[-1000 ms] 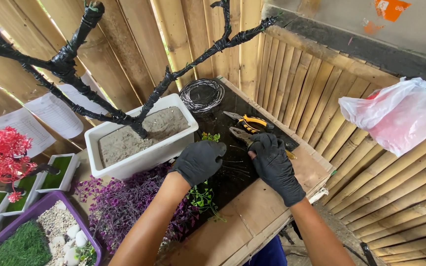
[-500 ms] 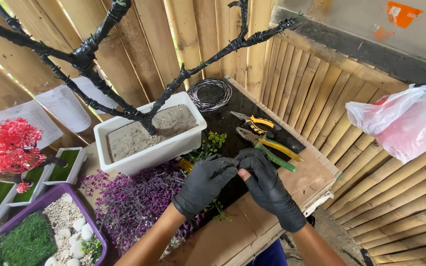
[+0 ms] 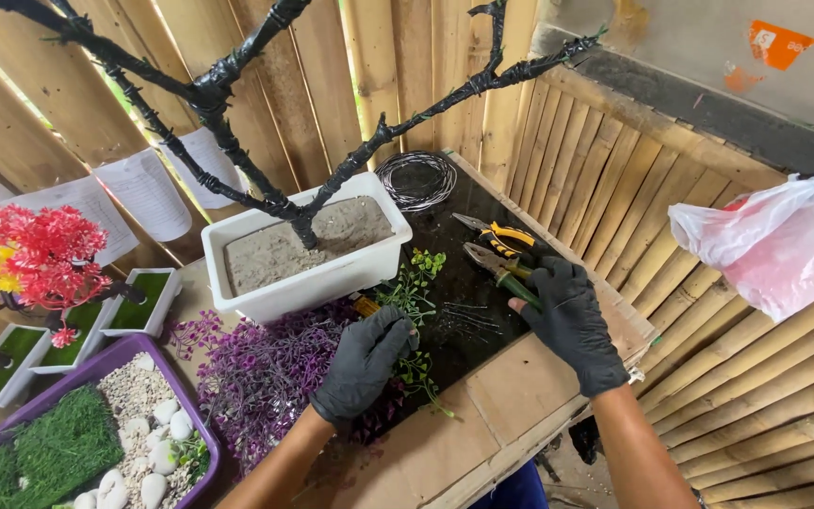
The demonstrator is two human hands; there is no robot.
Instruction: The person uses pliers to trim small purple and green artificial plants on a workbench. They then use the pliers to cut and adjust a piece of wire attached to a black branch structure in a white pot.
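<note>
Green-handled pliers (image 3: 501, 273) lie on the dark part of the bench (image 3: 520, 396), and my right hand (image 3: 572, 320) in its black glove rests right on them, the fingers touching the green handle near its lower end. I cannot tell whether that hand has closed round the handle or only lies over it. Just beyond, a second pair of pliers with yellow handles (image 3: 496, 234) lies beside the first, clear of my hands.

My left hand (image 3: 362, 363), also gloved in black, is well apart from the right one and sits lower and to the left. Its fingers are curled together on a thin green sprig (image 3: 412, 302) of small leaves, pinching the stem. Another bit of the same greenery trails below that hand towards the bench edge.

Under and to the left of the left hand lies a heap of purple artificial foliage (image 3: 256, 377). Behind it stands a white rectangular planter (image 3: 317, 283) filled with grey set material, with a bare black wrapped tree (image 3: 237, 160) rising out of it. A coil of wire (image 3: 416, 179) lies at the far end of the bench. A few short cut wires (image 3: 463, 316) lie between my two hands.
</note>
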